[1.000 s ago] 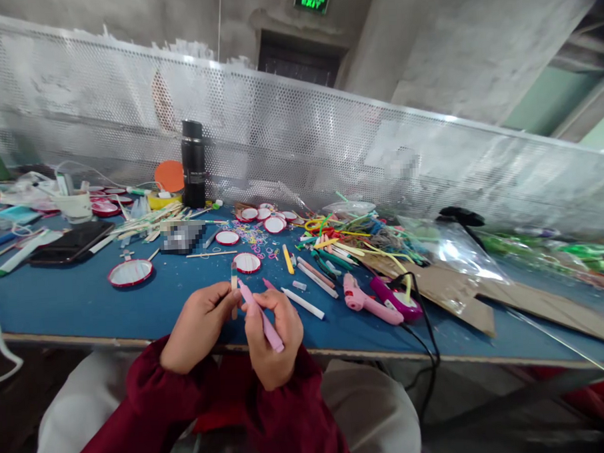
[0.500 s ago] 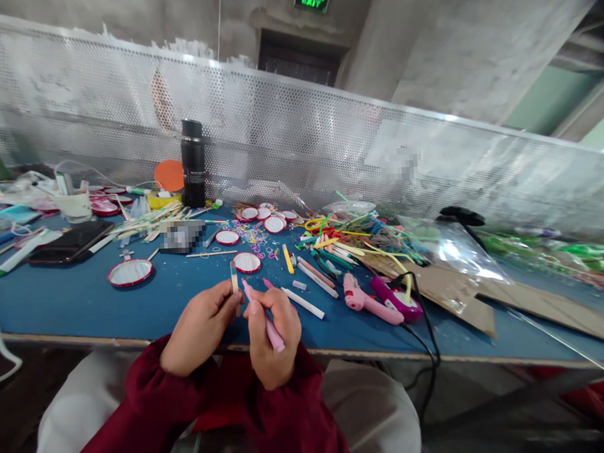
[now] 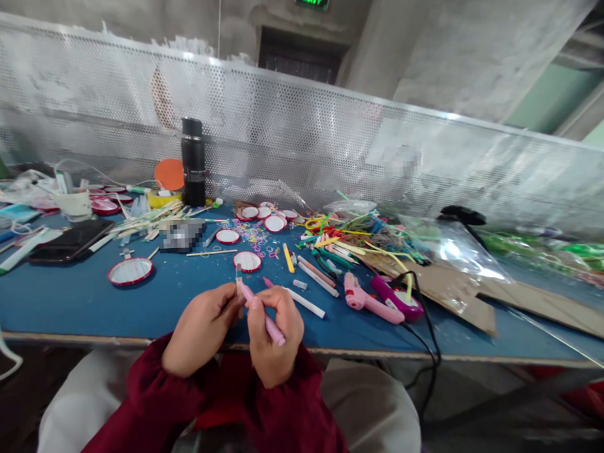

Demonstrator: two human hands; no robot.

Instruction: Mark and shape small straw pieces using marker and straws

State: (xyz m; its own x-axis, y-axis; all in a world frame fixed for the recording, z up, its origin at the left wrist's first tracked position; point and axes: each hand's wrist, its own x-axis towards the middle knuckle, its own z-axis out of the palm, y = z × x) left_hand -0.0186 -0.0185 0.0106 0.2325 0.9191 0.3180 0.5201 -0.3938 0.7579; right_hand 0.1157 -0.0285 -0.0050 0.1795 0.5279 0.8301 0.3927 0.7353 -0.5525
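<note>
My left hand (image 3: 201, 331) is closed on a short, flat wooden stick (image 3: 238, 272), which stands upright with a greyish upper end. My right hand (image 3: 279, 341) grips a pink marker (image 3: 273, 330) between thumb and fingers. The marker's tip meets or nearly touches the stick. A second pink pointed piece (image 3: 268, 282) shows beyond the right fingers; its lower part is hidden. Just past my hands lies a round red-rimmed mirror (image 3: 247, 261), and a white marker (image 3: 305, 302) rests right of my right hand.
A pink glue gun (image 3: 370, 300) with a black cord lies at the right, near cardboard (image 3: 450, 293). A black bottle (image 3: 194, 164) stands at the back. A phone (image 3: 71, 241), another red-rimmed mirror (image 3: 130, 271) and loose sticks (image 3: 142, 223) lie left.
The pink marker's tip has moved up and left onto or against the wooden stick. The stick has shifted slightly right in my left hand.
</note>
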